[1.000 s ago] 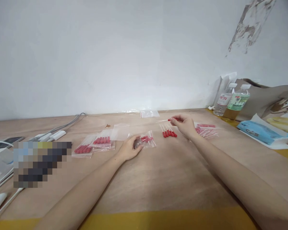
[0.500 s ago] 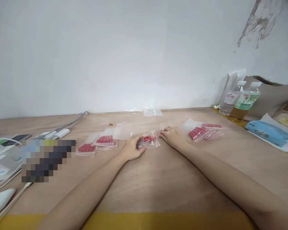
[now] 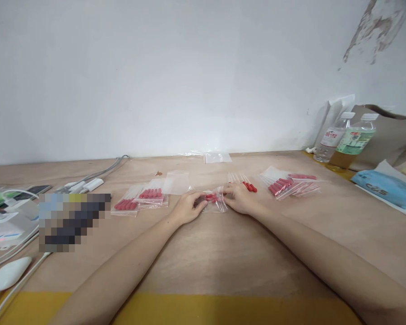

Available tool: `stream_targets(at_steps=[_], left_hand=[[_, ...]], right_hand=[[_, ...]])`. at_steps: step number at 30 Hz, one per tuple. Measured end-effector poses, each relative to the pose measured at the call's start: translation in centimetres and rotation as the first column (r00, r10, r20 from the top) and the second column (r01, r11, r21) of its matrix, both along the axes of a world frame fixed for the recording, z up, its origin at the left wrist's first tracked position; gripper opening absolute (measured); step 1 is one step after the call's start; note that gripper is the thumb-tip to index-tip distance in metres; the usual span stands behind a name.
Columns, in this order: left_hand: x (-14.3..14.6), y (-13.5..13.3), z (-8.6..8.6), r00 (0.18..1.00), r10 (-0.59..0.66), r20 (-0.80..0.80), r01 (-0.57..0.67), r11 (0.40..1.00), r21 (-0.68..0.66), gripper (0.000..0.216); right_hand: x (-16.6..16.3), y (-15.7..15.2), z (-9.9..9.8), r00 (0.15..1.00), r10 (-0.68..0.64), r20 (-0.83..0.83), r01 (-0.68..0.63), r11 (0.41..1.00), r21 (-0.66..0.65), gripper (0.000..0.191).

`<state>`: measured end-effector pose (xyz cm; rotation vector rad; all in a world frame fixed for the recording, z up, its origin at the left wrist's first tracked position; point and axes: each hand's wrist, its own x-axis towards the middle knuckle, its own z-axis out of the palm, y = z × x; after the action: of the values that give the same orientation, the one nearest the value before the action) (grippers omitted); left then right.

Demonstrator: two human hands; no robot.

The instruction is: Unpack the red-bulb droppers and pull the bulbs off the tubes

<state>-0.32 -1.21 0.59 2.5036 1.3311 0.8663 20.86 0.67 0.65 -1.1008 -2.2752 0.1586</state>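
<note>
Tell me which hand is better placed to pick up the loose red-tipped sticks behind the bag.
Right, probably. Both hands grip the bag, but the right hand sits just before the loose sticks, while the left hand is at the bag's far end.

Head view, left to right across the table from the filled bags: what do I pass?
filled bags → left hand → held bag → right hand → stick pile → bottles → blue packet

Bright, even light all over, soft shadows, slightly soft focus, wide-angle bending at the edges, one pixelated patch left.
</note>
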Motion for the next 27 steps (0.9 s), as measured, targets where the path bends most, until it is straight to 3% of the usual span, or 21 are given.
stream_targets(at_steps=[3, 7, 11, 20, 27], left_hand=[[0.1, -0.2, 0.1, 0.999, -0.045, 0.028, 0.045, 0.999, -0.022, 0.030], [0.4, -0.3, 0.3, 0.995, -0.094, 0.036, 0.096, 0.994, -0.057, 0.033], [0.6, -0.2, 0.3, 0.993, -0.117, 0.026, 0.117, 0.993, -0.032, 0.031], [0.1, -0.2, -0.2, 0.996, -0.088, -0.010, 0.088, 0.996, 0.005, 0.036], [0.1, -0.2, -0.2, 0.995, -0.102, 0.013, 0.102, 0.995, -0.022, 0.041]], right_hand=[[-0.3, -0.2, 0.1, 0.999, 0.050, -0.019, -0.051, 0.998, -0.046, 0.013], [-0.7, -0.4, 0.0, 0.998, 0.022, -0.066, -0.027, 0.997, -0.078, 0.011], [-1.1, -0.4, 0.0, 0.997, -0.036, 0.062, 0.041, 0.995, -0.086, 0.019], [-0.9, -0.4, 0.0, 0.998, -0.033, -0.045, 0.027, 0.993, -0.113, 0.029], [-0.9, -0.4, 0.0, 1.000, -0.008, 0.018, 0.011, 0.987, -0.158, 0.026]])
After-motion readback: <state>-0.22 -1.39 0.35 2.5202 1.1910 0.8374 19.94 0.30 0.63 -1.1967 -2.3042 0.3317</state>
